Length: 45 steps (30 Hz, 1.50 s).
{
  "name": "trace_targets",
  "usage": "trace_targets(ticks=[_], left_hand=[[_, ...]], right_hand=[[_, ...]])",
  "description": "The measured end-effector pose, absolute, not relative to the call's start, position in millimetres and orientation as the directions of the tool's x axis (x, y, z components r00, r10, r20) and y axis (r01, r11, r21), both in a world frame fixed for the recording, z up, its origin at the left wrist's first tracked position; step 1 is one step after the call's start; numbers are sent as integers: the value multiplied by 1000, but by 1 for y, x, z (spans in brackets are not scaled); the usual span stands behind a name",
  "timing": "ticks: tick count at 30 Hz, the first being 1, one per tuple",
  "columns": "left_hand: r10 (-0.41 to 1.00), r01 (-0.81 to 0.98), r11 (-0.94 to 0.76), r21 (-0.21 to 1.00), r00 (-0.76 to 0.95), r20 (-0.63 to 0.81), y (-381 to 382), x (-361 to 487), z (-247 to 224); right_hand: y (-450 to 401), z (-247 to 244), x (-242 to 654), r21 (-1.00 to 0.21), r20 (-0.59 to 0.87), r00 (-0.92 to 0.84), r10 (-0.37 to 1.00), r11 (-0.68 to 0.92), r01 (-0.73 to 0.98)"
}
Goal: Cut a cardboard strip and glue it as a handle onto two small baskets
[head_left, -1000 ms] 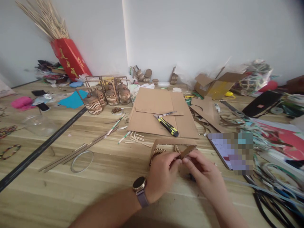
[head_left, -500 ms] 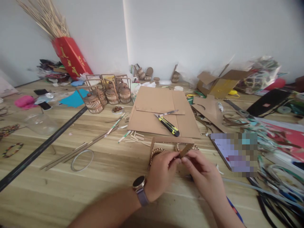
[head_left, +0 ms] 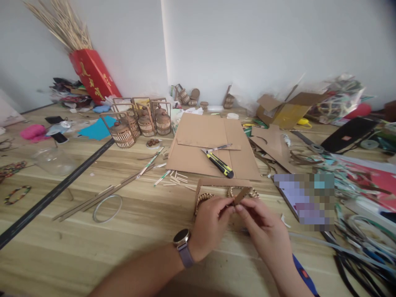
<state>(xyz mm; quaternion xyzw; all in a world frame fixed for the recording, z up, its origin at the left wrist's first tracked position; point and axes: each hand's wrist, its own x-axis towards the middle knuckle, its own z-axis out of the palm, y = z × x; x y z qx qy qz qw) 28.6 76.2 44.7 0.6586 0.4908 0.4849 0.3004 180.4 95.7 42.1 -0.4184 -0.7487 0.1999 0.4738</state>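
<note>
My left hand, below a wrist with a watch, is closed with its fingertips pinched at the lower end of a short flat brown strip. My right hand pinches the same strip from the other side, and the thumbs nearly meet. Just behind the hands is a shallow cardboard box or tray. In it a striped woven ring is partly covered by my left hand, and another striped ring shows behind the strip. What lies under the palms is hidden.
A yellow-black utility knife and a pen lie on cardboard sheets. Small lidded baskets stand back left. Thin sticks and a wire ring lie left. Tangled strips and black cables crowd the right.
My hands and the strip stay almost in place. The right forearm has shifted slightly left, and more of a blue object beside it shows.
</note>
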Motion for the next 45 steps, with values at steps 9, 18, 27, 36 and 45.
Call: trace_targets(ticks=[9,18,27,36,45], left_hand=[[929,381,-357,853,52,366,76,30,42],[934,369,-344,864,41,355,76,30,43],[934,384,-340,859,33,355,77,29,42],[935,396,-337,854,34,353,76,30,45],[927,368,-354,860,19,374,75,30,40]], right_hand=[[94,51,180,-695,518,-206,830,549,464],[93,54,182,-660,524,-222,822,557,504],[91,56,183,-640,496,-236,836,535,551],[91,56,180,-607,521,-240,819,553,571],[92,59,179,-565,536,-265,802,574,593]])
